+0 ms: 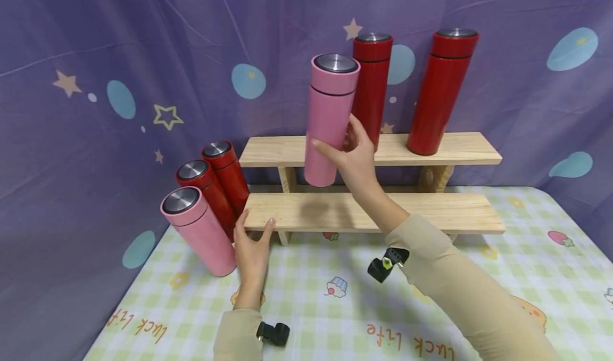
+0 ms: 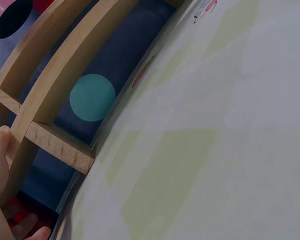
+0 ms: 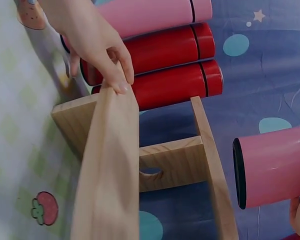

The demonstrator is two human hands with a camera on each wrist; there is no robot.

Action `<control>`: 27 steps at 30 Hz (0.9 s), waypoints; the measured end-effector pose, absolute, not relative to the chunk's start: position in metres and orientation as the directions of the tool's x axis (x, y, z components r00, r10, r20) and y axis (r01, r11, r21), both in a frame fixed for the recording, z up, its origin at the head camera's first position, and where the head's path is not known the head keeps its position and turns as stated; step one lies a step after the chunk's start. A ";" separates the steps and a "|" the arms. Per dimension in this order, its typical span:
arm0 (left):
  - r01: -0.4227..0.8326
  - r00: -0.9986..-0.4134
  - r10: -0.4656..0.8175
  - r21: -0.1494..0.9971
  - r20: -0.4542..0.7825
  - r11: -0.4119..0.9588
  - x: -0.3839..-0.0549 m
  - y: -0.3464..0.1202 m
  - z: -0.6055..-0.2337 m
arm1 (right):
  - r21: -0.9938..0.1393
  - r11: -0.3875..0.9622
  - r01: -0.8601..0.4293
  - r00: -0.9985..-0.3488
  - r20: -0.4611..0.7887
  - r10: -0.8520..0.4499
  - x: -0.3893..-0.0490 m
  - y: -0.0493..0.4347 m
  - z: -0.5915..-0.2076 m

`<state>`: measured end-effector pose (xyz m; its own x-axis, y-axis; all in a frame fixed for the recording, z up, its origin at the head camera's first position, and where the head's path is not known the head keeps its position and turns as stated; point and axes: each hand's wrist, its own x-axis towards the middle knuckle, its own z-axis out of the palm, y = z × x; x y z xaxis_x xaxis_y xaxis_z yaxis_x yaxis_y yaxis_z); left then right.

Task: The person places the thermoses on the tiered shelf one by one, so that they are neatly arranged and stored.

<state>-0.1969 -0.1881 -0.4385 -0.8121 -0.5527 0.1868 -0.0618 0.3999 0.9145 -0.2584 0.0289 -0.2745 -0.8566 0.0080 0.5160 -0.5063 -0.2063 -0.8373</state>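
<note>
My right hand grips a pink thermos bottle with a steel-topped lid, holding it upright in the air before the two-tier wooden shelf. In the right wrist view the bottle's dark base hangs clear of the upper board. My left hand holds the left end of the lower board, its thumb on the front edge in the left wrist view. Left of that hand stand another pink thermos and two red ones, a nearer and a farther.
Two more red thermoses, one behind the held bottle and one farther right, stand on the upper board. A green-checked tablecloth covers the table. A purple curtain hangs close behind the shelf.
</note>
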 end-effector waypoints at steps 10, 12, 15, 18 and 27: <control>-0.069 -0.818 -0.546 0.913 0.179 0.403 -0.196 -0.188 -0.438 | -0.812 -0.139 -0.567 -0.822 0.569 0.029 -0.279 0.012 -0.258; -0.070 -0.817 -0.548 0.913 0.179 0.403 -0.196 -0.188 -0.438 | -0.808 -0.135 -0.574 -0.818 0.575 0.034 -0.283 0.009 -0.256; -0.072 -0.816 -0.549 0.912 0.179 0.404 -0.197 -0.188 -0.438 | -0.800 -0.133 -0.585 -0.810 0.586 0.039 -0.288 0.004 -0.253; -0.075 -0.816 -0.550 0.912 0.176 0.403 -0.197 -0.188 -0.439 | -0.789 -0.123 -0.602 -0.798 0.602 0.042 -0.292 0.000 -0.249; -0.081 -0.821 -0.545 0.912 0.168 0.402 -0.196 -0.188 -0.437 | -0.801 -0.042 -0.597 -0.802 0.596 0.037 -0.312 -0.013 -0.242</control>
<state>-0.1960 -0.1881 -0.4368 -0.8214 -0.5451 0.1675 -0.0806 0.4018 0.9122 -0.3125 -0.0134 -0.2418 -0.8022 0.0374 0.5958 -0.5970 -0.0416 -0.8012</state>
